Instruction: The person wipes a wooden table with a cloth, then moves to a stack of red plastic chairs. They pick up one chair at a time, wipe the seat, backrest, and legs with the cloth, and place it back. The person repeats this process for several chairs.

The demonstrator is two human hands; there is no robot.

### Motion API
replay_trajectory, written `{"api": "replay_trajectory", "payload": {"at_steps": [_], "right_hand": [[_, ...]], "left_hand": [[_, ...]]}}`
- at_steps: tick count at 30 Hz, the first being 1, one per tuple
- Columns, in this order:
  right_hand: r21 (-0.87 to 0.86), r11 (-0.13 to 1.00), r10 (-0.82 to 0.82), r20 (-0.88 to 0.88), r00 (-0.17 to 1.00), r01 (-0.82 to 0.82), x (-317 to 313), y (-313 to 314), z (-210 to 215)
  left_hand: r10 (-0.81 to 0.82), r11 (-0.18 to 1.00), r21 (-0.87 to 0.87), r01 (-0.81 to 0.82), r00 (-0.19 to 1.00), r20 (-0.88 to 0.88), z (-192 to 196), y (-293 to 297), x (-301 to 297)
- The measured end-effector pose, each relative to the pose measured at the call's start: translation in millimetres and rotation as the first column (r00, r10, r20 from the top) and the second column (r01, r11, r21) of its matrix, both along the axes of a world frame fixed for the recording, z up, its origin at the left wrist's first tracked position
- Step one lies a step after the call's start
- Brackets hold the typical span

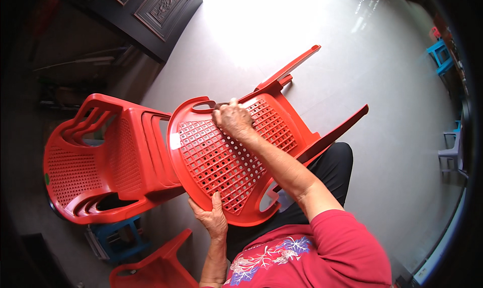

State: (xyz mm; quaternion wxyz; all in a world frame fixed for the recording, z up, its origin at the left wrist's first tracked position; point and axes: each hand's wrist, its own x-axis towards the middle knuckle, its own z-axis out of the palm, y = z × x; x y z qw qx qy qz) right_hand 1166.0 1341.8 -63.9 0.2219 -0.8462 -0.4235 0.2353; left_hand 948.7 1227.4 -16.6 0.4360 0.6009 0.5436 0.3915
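A red plastic armchair (241, 185) lies tilted across my legs, its perforated panel facing me and two of its legs reaching away to the upper right. My left hand (211, 217) grips the rounded near rim, thumb on top and fingers curled around the edge. Farther up, my right hand (234, 119) presses on the perforated panel near its far edge, fingers bent. A small dark brown wad (220, 105) shows beneath those fingertips; most of it is hidden by the hand.
Left of me stands a stack of red armchairs (133, 152), touching or nearly touching the held one. Below it are a blue stool (121, 237) and another red chair (156, 268). A dark carved door (163, 16) stands at the upper left; blue stools (441, 56) line the right wall.
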Motion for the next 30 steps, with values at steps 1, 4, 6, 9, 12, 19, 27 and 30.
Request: {"api": "replay_trajectory", "payload": {"at_steps": [1,4,6,9,12,19,27,30], "right_hand": [[0.063,0.998,0.010,0.063,0.998,-0.014,-19.2,8.9,-3.8],[0.268,0.954,0.155,-0.066,0.986,-0.132,-67.0,8.8,32.0],[0.425,0.865,0.302,-0.019,0.953,-0.266,-88.0,-5.2,46.4],[0.537,0.791,0.308,0.065,0.949,-0.293,-82.8,-31.9,44.9],[0.280,0.939,0.120,0.281,0.952,-0.201,-34.9,-52.6,-1.7],[0.086,0.942,-0.332,0.358,0.872,0.324,95.5,-94.2,-84.8],[0.482,0.871,-0.095,0.347,0.933,-0.091,-31.6,-107.8,-15.8],[0.635,0.730,0.190,0.167,0.967,-0.253,-102.1,-136.9,23.3]], "left_hand": [[-0.008,1.000,-0.003,0.008,1.000,-0.015,1.4,-0.6,2.6],[-0.005,1.000,-0.004,0.005,0.999,-0.032,1.9,-3.1,-0.1],[0.000,1.000,-0.009,0.000,1.000,0.008,-0.1,-5.4,-0.9],[-0.001,0.998,-0.063,0.006,0.997,0.072,-7.4,-7.5,-6.3],[0.026,0.991,-0.134,0.004,0.975,0.220,-12.3,-10.0,-10.1],[0.031,0.984,-0.177,0.037,0.928,0.371,-12.1,-8.1,2.5],[0.042,0.981,-0.191,0.023,0.944,0.328,-17.4,-6.8,-1.0],[0.043,0.981,-0.184,0.056,0.869,0.493,-14.2,-7.3,-0.6]]}}
